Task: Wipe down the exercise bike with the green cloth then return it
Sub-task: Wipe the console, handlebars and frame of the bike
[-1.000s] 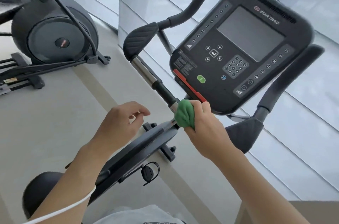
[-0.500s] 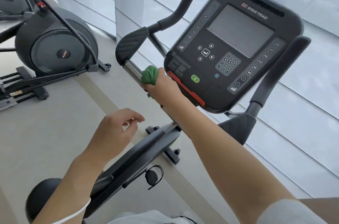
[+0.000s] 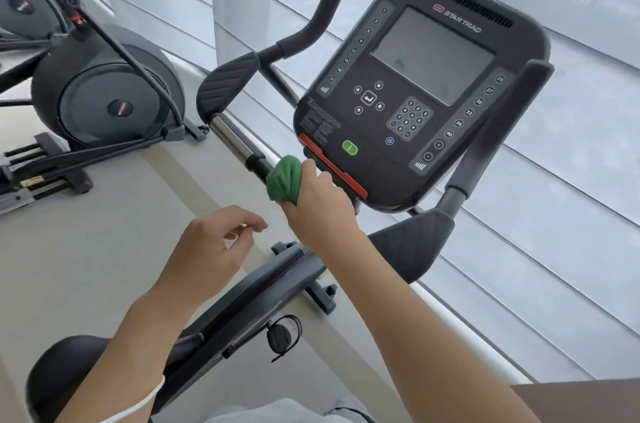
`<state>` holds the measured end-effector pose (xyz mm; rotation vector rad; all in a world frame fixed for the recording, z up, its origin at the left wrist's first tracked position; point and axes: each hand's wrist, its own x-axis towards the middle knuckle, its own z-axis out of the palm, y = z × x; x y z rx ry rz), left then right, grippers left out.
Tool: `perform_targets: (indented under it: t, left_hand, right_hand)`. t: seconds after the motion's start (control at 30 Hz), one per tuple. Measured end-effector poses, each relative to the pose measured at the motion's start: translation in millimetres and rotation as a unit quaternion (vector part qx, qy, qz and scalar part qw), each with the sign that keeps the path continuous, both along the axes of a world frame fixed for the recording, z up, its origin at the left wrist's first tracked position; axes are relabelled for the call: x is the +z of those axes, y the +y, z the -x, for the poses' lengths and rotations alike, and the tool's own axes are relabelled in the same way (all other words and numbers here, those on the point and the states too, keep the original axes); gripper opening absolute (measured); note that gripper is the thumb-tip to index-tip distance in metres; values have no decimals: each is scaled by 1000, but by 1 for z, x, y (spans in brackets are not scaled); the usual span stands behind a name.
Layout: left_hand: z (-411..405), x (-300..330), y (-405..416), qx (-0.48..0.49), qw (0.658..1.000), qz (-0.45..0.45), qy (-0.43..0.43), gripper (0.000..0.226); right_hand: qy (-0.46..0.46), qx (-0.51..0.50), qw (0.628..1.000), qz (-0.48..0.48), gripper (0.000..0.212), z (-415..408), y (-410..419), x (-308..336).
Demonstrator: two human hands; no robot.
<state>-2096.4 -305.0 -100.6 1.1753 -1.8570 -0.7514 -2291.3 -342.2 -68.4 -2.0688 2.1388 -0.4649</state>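
Note:
The black exercise bike fills the view, its console (image 3: 422,90) tilted at upper right. A left handlebar (image 3: 239,142) runs from a ribbed pad down through a chrome section to a black collar. My right hand (image 3: 318,204) grips the bunched green cloth (image 3: 284,180) around this bar, just below the chrome part and beside the console's red strip. My left hand (image 3: 211,249) hovers below it over the bike frame (image 3: 263,287), fingers loosely curled and holding nothing. The saddle (image 3: 65,374) shows at bottom left.
An elliptical machine (image 3: 104,100) stands at the left on the pale floor. Window blinds (image 3: 571,180) run behind the bike. The right handlebar (image 3: 491,132) rises beside the console. A brown surface corner (image 3: 588,402) sits at bottom right.
My right hand slid the cloth up the handlebar to the chrome section, then back down to just below it. The left hand stayed hovering in place.

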Motion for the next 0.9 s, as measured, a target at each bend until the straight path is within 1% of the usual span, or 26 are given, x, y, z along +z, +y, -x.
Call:
perform_targets:
  t: [0.1, 0.17, 0.27, 0.4, 0.5, 0.57, 0.7, 0.77, 0.9]
  left_hand:
    - [6, 3, 3, 4, 1000, 5, -3, 29]
    - [38, 7, 6, 24, 1000, 20, -5, 27]
    - [41, 11, 5, 54, 998, 42, -6, 28]
    - [60, 18, 16, 90, 995, 40, 6, 42]
    - [70, 23, 33, 100, 994, 46, -15, 52]
    - [79, 23, 48, 114, 992, 38, -20, 55]
    - [103, 21, 83, 174, 985, 9, -3, 50]
    - [117, 18, 100, 199, 980, -7, 13, 46]
    - [152, 15, 123, 218, 974, -22, 62, 42]
  right_hand:
    - [14, 18, 1000, -7, 50, 3, 23, 1]
    - [18, 47, 999, -2, 51, 32, 37, 4]
    - [14, 90, 996, 3, 48, 26, 43, 13]
    - [39, 165, 985, 11, 51, 48, 50, 21]
    - [55, 234, 970, 16, 57, 62, 56, 24]
    - [59, 279, 958, 19, 56, 72, 57, 27]
    - [41, 354, 934, 15, 45, 90, 62, 32]
    - [52, 392, 918, 23, 42, 103, 69, 30]
    - [42, 426, 903, 46, 45, 141, 81, 29]
